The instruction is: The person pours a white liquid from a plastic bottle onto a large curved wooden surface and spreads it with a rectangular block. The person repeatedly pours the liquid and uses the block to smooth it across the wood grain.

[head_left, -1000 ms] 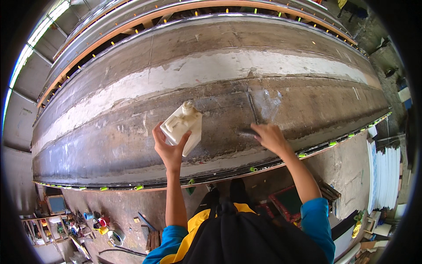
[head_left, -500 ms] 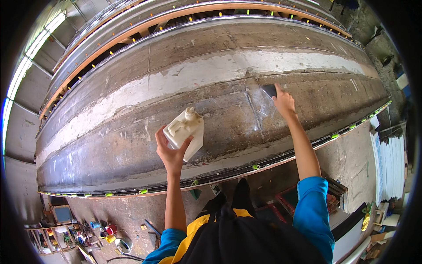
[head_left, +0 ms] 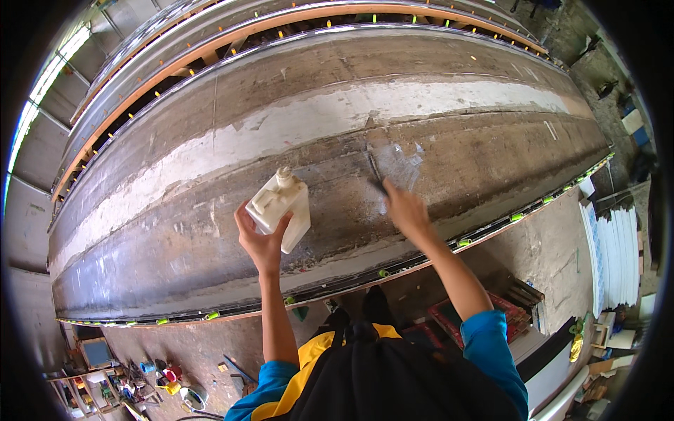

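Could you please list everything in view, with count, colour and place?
Long surface: one, brown-grey with a white band, across the middle
Jug: one, off-white, in the left grip, left of centre
Flat tool: one, dark, blurred, in the right grip
Green pegs: several, along the near edge
Yellow pegs: several, along the far edge
Beam: at least one, orange-brown, beyond the surface
Sheets: many, white, stacked at right
Containers: at least three, yellow, red, blue, lower left
Sleeves: two, blue, lower edge
Left grip: one, bare, around the jug
Right grip: one, bare, right of centre
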The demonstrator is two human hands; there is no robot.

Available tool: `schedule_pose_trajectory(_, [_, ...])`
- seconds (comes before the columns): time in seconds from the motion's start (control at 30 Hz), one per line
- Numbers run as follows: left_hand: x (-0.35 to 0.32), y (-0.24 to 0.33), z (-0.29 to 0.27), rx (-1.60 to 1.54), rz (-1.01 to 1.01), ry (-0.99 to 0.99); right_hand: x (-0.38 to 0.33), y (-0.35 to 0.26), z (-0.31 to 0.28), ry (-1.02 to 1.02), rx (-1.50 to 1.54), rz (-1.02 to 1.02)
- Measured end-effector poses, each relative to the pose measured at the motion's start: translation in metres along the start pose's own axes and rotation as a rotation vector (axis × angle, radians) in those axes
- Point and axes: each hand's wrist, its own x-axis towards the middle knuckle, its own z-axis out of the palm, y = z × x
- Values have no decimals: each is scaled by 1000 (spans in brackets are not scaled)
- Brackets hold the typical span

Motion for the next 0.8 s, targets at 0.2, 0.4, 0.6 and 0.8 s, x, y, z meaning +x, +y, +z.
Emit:
schedule_pose_trajectory(0.2, [0, 12, 9, -10, 6, 16, 21, 20, 19, 145, -269, 193])
schedule_pose_trajectory(0.4, [-3, 4, -12, 23, -8, 67, -10, -90, 22, 32, -5, 33])
schedule_pose_trajectory(0.6, [-4, -4, -34, 47, -9, 95, -2, -79, 10, -83, 348, 270])
schedule_pose_trajectory(0.8, [-10, -5, -56, 13, -23, 48, 0, -24, -7, -1, 266, 461])
